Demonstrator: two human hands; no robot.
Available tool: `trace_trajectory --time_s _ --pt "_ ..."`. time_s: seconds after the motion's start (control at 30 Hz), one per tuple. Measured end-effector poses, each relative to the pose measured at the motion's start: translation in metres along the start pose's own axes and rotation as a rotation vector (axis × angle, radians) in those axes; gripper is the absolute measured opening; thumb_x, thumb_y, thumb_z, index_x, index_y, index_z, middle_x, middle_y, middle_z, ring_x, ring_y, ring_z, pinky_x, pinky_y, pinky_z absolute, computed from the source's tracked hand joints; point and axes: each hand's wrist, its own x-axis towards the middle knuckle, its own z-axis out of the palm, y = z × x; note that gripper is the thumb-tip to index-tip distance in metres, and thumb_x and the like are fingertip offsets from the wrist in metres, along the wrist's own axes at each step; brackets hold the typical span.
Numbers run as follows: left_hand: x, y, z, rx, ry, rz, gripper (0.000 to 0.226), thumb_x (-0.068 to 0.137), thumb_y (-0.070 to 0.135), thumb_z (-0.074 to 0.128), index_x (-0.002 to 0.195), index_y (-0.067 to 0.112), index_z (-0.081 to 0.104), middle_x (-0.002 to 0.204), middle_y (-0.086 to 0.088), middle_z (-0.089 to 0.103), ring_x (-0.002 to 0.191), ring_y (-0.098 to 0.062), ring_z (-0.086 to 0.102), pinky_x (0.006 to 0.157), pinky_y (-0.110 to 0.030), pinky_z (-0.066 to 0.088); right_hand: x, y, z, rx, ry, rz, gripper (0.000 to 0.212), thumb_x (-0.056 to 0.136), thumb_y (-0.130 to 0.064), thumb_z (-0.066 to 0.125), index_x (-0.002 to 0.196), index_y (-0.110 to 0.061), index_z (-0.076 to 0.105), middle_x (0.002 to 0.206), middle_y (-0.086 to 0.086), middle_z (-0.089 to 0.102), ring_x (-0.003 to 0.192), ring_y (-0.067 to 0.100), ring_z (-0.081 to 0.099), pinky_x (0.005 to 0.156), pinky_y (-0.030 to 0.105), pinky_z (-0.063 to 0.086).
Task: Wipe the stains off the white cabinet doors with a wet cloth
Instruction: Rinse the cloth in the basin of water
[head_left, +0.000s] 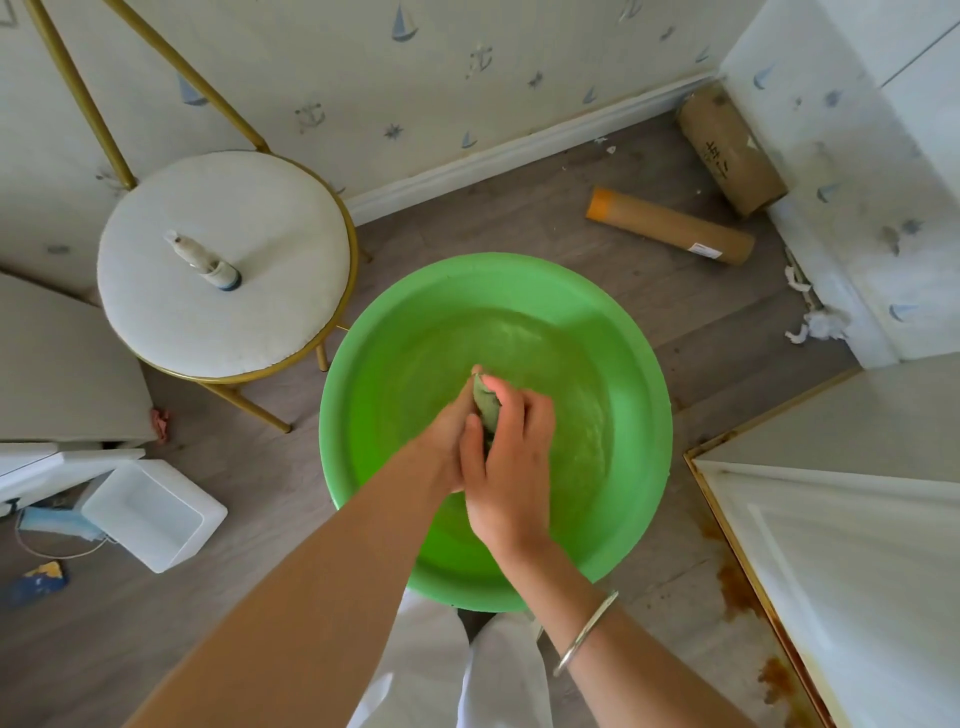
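A large green basin (639, 395) stands on the floor in front of me, with shallow water in it. Over its middle, both hands squeeze a small grey-green cloth (484, 401) bunched into a wad. My left hand (445, 441) grips it from the left, mostly hidden behind the right. My right hand (511, 467) wraps over it from the right, a metal bangle on its wrist. The white cabinet door (852, 561) with a gold edge lies at the lower right; brown stains run along its edge.
A round white stool (270, 291) with gold legs stands at the left, a small bottle (208, 262) on its seat. A clear plastic box (156, 514) lies on the floor at the lower left. Two cardboard tubes (670, 226) and paper scraps lie near the far right wall.
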Motion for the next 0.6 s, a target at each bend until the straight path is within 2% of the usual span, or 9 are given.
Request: trace_trajectory --time_s 0.07,0.13,0.2,0.27,0.33,0.43,0.47,0.53,0.6 --pt "-0.002 0.002 0.003 0.017 0.080 -0.007 0.068 0.096 0.056 0.036 0.047 0.015 0.059 0.042 0.003 0.056 0.037 -0.008 0.057 0.034 -0.014 0.041 0.005 0.001 -0.002 -0.078 0.024 0.042 0.036 0.097 -0.038 0.045 0.122 -0.013 0.048 0.109 0.002 0.042 0.081 0.014 0.049 0.061 0.024 0.044" --pt "-0.002 0.002 0.005 0.061 0.094 0.001 0.062 0.096 0.058 0.035 0.059 0.015 0.058 0.046 0.002 0.059 0.043 -0.008 0.061 0.038 -0.015 0.045 0.009 0.000 -0.003 -0.069 -0.017 0.105 0.036 0.099 -0.040 0.044 0.118 -0.009 0.046 0.108 0.001 0.041 0.073 0.018 0.052 0.054 0.029 0.044" --pt "-0.001 0.002 0.006 0.097 0.104 0.018 0.057 0.098 0.056 0.035 0.068 0.015 0.061 0.056 0.001 0.062 0.057 -0.011 0.064 0.049 -0.019 0.050 0.013 0.002 -0.003 -0.014 -0.072 0.169 0.032 0.100 -0.039 0.040 0.112 -0.010 0.044 0.108 0.004 0.051 0.076 0.024 0.058 0.057 0.040 0.048" --pt "0.000 0.001 0.005 0.093 0.145 0.052 0.050 0.099 0.050 0.038 0.072 0.016 0.062 0.060 0.001 0.062 0.065 -0.014 0.063 0.058 -0.025 0.051 0.017 0.003 -0.002 0.045 -0.130 0.246 0.027 0.101 -0.041 0.034 0.103 -0.014 0.040 0.097 0.008 0.061 0.074 0.027 0.061 0.058 0.044 0.048" --pt "0.001 -0.001 0.005 0.120 0.183 0.103 0.046 0.100 0.045 0.039 0.075 0.016 0.063 0.065 0.000 0.063 0.070 -0.016 0.062 0.066 -0.031 0.052 0.018 0.003 -0.003 0.074 -0.178 0.303 0.028 0.103 -0.039 0.030 0.096 -0.014 0.040 0.084 0.010 0.063 0.068 0.028 0.062 0.055 0.044 0.046" --pt "-0.002 -0.005 0.007 0.186 0.250 0.188 0.045 0.099 0.042 0.040 0.091 0.006 0.066 0.081 -0.009 0.066 0.082 -0.023 0.065 0.080 -0.041 0.055 0.021 0.006 0.000 0.080 -0.183 0.396 0.037 0.105 -0.033 0.026 0.090 -0.011 0.051 0.080 0.007 0.064 0.071 0.025 0.062 0.061 0.038 0.046" --pt "-0.004 -0.006 0.008 0.209 0.271 0.212 0.042 0.099 0.040 0.042 0.091 0.005 0.065 0.081 -0.010 0.065 0.081 -0.024 0.065 0.079 -0.042 0.056 0.022 0.007 0.001 0.074 -0.187 0.418 0.040 0.105 -0.030 0.025 0.087 -0.011 0.054 0.080 0.006 0.064 0.073 0.024 0.062 0.063 0.035 0.045" --pt "-0.005 -0.007 0.010 0.246 0.313 0.260 0.036 0.097 0.035 0.048 0.071 0.012 0.058 0.067 -0.007 0.057 0.070 -0.024 0.057 0.066 -0.041 0.054 0.024 0.011 0.004 0.091 -0.210 0.478 0.045 0.106 -0.026 0.026 0.082 -0.008 0.059 0.080 0.009 0.066 0.076 0.026 0.063 0.065 0.035 0.046" --pt "-0.006 -0.006 0.011 0.317 0.366 0.329 0.043 0.092 0.028 0.054 0.053 0.020 0.039 0.053 -0.001 0.042 0.062 -0.022 0.043 0.056 -0.036 0.040 0.024 0.013 0.007 0.249 -0.221 0.670 0.047 0.105 -0.026 0.029 0.081 -0.005 0.064 0.080 0.014 0.069 0.073 0.028 0.065 0.060 0.035 0.051"
